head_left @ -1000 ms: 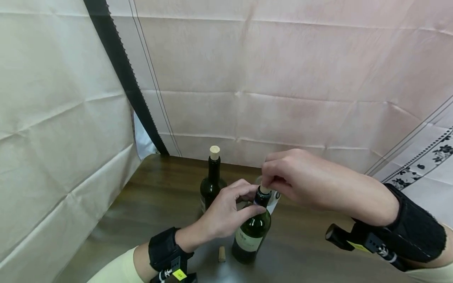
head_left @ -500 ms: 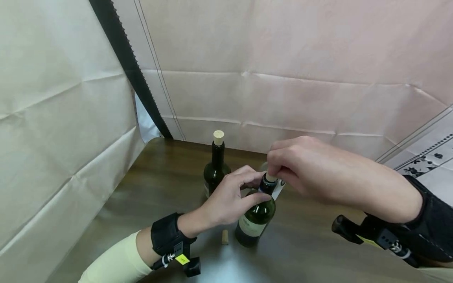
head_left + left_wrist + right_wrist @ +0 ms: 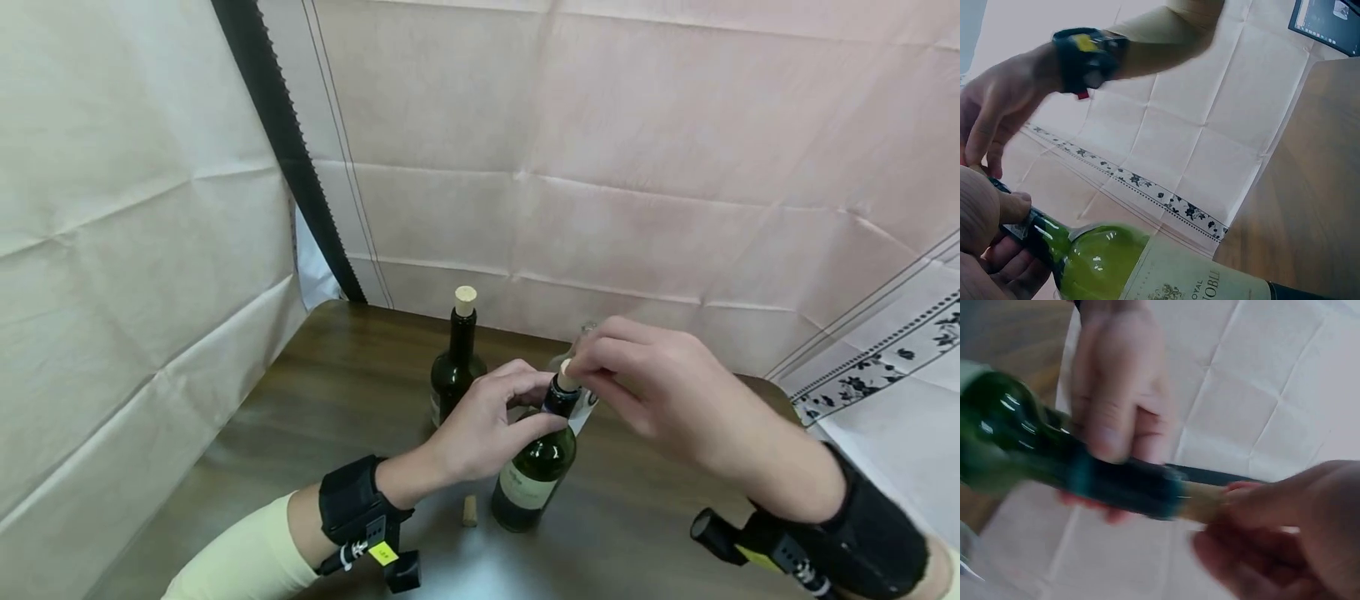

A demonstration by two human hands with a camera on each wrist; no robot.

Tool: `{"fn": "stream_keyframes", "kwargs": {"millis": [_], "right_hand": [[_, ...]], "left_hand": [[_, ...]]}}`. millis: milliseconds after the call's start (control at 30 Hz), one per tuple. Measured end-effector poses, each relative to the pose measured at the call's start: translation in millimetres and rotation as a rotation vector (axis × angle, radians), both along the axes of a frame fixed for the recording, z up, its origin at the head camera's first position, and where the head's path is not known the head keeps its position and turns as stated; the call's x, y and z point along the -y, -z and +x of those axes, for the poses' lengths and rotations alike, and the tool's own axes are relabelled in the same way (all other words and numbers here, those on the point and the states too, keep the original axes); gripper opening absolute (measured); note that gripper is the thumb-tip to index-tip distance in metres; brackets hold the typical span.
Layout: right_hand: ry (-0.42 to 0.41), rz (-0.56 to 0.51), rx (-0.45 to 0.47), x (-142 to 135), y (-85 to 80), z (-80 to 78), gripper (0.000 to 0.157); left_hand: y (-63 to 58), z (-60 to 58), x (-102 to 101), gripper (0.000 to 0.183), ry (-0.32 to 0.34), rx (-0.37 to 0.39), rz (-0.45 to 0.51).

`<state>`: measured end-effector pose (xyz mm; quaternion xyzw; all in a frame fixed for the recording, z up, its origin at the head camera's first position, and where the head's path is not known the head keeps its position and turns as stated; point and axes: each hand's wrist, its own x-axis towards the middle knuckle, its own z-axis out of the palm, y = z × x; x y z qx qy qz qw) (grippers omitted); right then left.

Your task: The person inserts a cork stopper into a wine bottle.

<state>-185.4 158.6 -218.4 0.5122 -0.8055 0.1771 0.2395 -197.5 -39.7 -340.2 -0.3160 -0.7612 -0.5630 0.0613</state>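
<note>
A green wine bottle (image 3: 536, 467) with a pale label stands upright on the table. My left hand (image 3: 483, 425) grips its neck, the thumb in front and the fingers behind. At the mouth, my right hand (image 3: 648, 375) pinches the top of a cork (image 3: 567, 375) between thumb and fingers. The right wrist view shows the cork (image 3: 1200, 501) standing partly out of the neck, its lower end hidden inside. Both hands (image 3: 1119, 394) are close together there, and that view is blurred. On the table left of the bottle's base stands a small loose cork (image 3: 469, 511).
A second dark wine bottle (image 3: 450, 375), with a cork (image 3: 465, 300) in its mouth, stands behind my left hand. Partly hidden behind the gripped bottle is a clear glass bottle (image 3: 588, 328). Pale cloth walls (image 3: 600, 167) rise behind and left of the brown table (image 3: 337, 375).
My right hand has turned at the wrist, its forearm now angling lower, and more of the cork shows beside the fingers. The left hand keeps its hold on the neck. The head view has shifted slightly.
</note>
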Motion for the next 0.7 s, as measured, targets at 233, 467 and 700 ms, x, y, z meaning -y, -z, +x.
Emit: {"fn": "stream_keyframes", "kwargs": {"millis": [233, 467, 700], "right_hand": [[0.116, -0.453, -0.002, -24.1, 50.1, 8.0, 0.021], [0.263, -0.634, 0.141, -39.7, 96.8, 17.2, 0.027], [0.365, -0.668, 0.222, -54.4, 123.3, 23.3, 0.029]], "left_hand": [[-2.3, -0.5, -1.1, 0.032, -0.098, 0.02, 0.003], [-7.0, -12.7, -3.2, 0.033, -0.189, 0.005, -0.042], [-12.3, -27.0, -8.3, 0.038, -0.249, 0.009, -0.022]]}}
